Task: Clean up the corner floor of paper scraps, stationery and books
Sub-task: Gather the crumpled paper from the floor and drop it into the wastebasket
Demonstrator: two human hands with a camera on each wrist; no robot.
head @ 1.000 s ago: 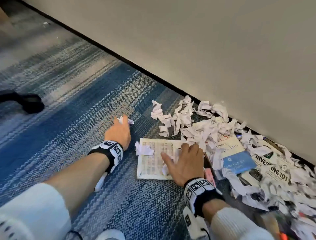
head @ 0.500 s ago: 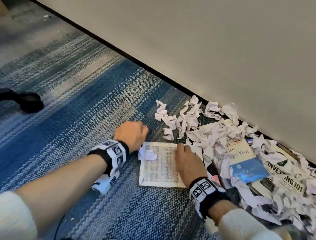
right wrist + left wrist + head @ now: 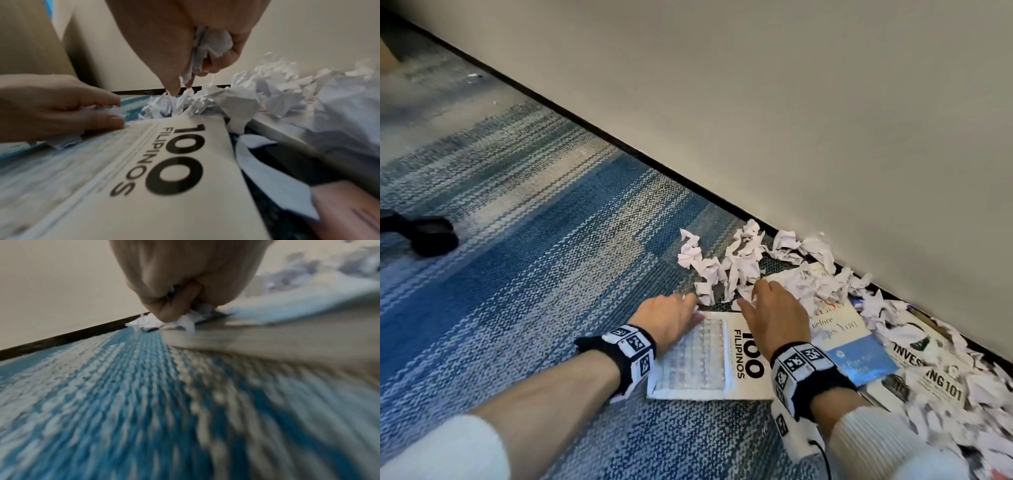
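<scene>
Paper scraps (image 3: 739, 263) fill both our fists at frame centre.
Left hand (image 3: 667, 317) and right hand (image 3: 774, 318) each clutch crumpled wads; overfull fingers could drop some onto the "100 Filipinos" book (image 3: 743, 363).

You have crumpled white paper scraps (image 3: 739, 267) lying on a rough, woven blue-and-grey carpet (image 3: 534, 240). The book (image 3: 748, 356) under your wrists has a smooth paper cover; the wall (image 3: 791, 102) looks matt.

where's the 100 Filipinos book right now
In the head view the 100 Filipinos book lies flat on the blue carpet between both wrists, the left hand at its far-left corner, the paper scraps just beyond.
</scene>
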